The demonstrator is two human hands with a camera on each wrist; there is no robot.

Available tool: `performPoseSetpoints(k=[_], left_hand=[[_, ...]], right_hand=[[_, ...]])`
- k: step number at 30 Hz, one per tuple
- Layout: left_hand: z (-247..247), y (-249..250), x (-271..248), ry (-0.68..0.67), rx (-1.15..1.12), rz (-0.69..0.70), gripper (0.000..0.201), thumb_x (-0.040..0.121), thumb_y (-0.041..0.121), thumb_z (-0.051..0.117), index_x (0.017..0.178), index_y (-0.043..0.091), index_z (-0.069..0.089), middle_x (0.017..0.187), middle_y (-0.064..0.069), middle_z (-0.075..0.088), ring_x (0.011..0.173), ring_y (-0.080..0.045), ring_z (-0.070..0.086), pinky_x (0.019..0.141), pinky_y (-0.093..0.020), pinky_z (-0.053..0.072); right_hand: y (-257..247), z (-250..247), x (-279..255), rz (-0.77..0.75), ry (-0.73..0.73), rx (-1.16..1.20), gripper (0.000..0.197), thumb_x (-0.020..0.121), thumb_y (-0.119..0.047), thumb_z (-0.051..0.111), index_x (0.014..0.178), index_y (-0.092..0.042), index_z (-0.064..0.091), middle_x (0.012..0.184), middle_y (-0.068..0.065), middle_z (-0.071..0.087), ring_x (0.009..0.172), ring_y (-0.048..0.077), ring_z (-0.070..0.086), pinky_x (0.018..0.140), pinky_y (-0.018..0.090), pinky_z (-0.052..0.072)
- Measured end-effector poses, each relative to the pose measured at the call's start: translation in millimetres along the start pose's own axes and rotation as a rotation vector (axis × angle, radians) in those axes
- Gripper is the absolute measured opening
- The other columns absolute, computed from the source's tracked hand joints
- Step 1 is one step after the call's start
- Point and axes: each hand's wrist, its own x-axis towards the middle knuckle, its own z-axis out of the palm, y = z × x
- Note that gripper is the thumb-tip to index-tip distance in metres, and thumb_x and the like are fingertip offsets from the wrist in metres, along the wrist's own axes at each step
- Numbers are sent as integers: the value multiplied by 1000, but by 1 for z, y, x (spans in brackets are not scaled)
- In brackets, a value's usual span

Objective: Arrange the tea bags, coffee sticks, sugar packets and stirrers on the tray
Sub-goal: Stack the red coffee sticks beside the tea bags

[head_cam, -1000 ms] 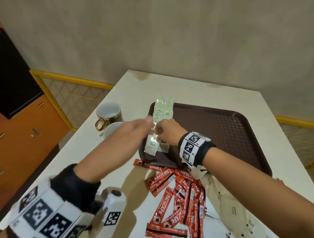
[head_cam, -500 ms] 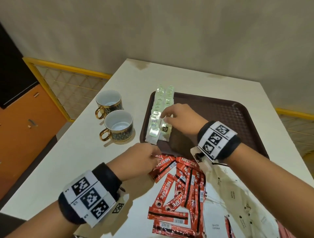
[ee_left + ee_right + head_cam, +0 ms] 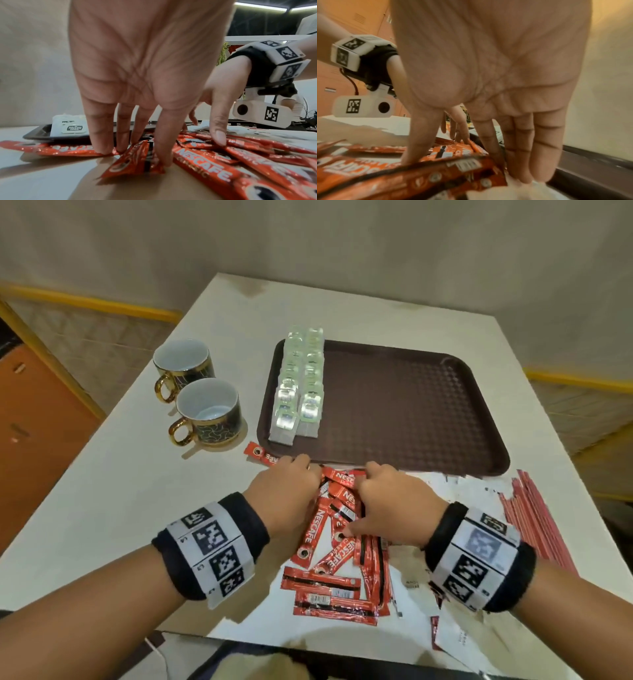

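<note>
Red Nescafé sticks (image 3: pixel 337 546) lay heaped before the tray (image 3: pixel 404 405); my left hand (image 3: pixel 284 494) and right hand (image 3: pixel 387 501) pressed them with fingers extended, cups (image 3: pixel 205 409) alongside.

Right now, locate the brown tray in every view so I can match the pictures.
Head: tray upper centre, beyond both hands.
Left wrist: tray low, left of middle, behind the fingers, edge-on.
Right wrist: tray at lower right, dark rim only.
Shared landmark: the red coffee sticks piled against the tray's near edge.
</note>
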Motion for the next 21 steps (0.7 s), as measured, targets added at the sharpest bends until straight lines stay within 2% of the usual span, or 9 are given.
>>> performPoseSetpoints(k=[3,8,10,13,16,18,21], left_hand=[[-3,-5,-6,-17,-8,-14,40,98,30,52,134,14,45,127,-10,48,117,-27,49,94,-36,46],[-4,-18,-6,14,27,-49,54,89,37,64,134,15,44,130,-6,50,118,-25,49,94,-36,46],[-2,-18,-4,20,51,-54,49,91,37,63,131,14,47,127,-6,51,115,-24,50,92,-35,47],[0,-19,-1,40,83,-53,37,96,31,56,126,11,49,124,-10,51,111,-27,51,90,-35,45],[3,-23,1,45,96,-83,32,97,26,56,123,10,47,122,-13,51,111,-28,51,89,-36,45],[4,-25,2,34,84,-109,31,96,26,58,120,9,47,120,-14,53,110,-29,52,89,-36,45],[5,-26,4,24,72,-138,28,98,27,54,116,8,46,117,-16,55,109,-30,53,85,-34,42]], right_hand=[[0,-4,-1,-25,0,80,56,78,-64,64,111,-19,61,106,1,47,103,20,49,87,40,49],[-1,-15,5,26,-2,36,64,75,-71,62,107,-15,61,103,2,47,100,20,48,85,40,50],[-9,-12,8,7,-34,-8,59,78,-64,66,108,-13,60,106,4,48,99,22,51,83,39,51],[-17,-8,14,-45,22,11,42,85,-45,68,107,-11,56,109,8,53,98,27,57,75,36,47],[-18,-9,21,-46,90,59,25,88,-29,67,91,-12,48,97,8,54,91,30,59,68,35,45],[-16,-6,26,-28,149,91,15,89,-18,65,89,-10,52,93,9,57,85,31,61,67,36,49],[-11,-1,33,5,182,184,19,85,-14,68,79,-10,51,91,12,60,78,31,60,63,34,47]])
